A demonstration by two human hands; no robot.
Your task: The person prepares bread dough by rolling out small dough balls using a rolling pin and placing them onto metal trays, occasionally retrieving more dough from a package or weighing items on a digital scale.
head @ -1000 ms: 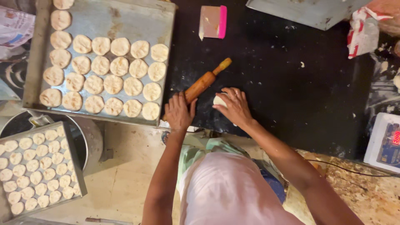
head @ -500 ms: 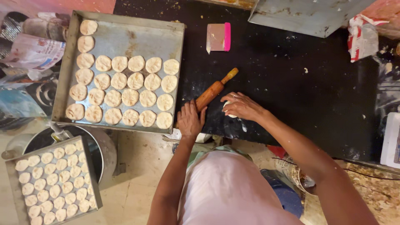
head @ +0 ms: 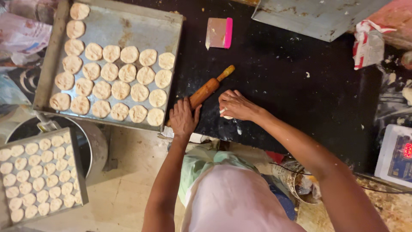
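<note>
My left hand (head: pixel 183 117) rests flat, fingers spread, on the near end of a wooden rolling pin (head: pixel 209 88) that lies slanted on the black worktop (head: pixel 300 86). My right hand (head: pixel 236 105) sits just right of the pin, fingers curled over a small pale dough piece (head: pixel 226 114) pressed against the worktop; most of the dough is hidden under the fingers. A large metal tray (head: pixel 141 30) with several flattened dough rounds (head: pixel 121 89) lies left of the pin.
A pink scraper (head: pixel 219 32) lies beyond the pin. A second metal tray (head: pixel 315 17) sits at the far right, a red-and-white bag (head: pixel 368 43) beside it. A smaller tray of dough rounds (head: pixel 40 176) rests over a round pot at lower left. A scale (head: pixel 397 157) is at right.
The view has shifted so the trays sit further right. My right hand has come down onto the dough on the worktop; my left hand stays on the pin.
</note>
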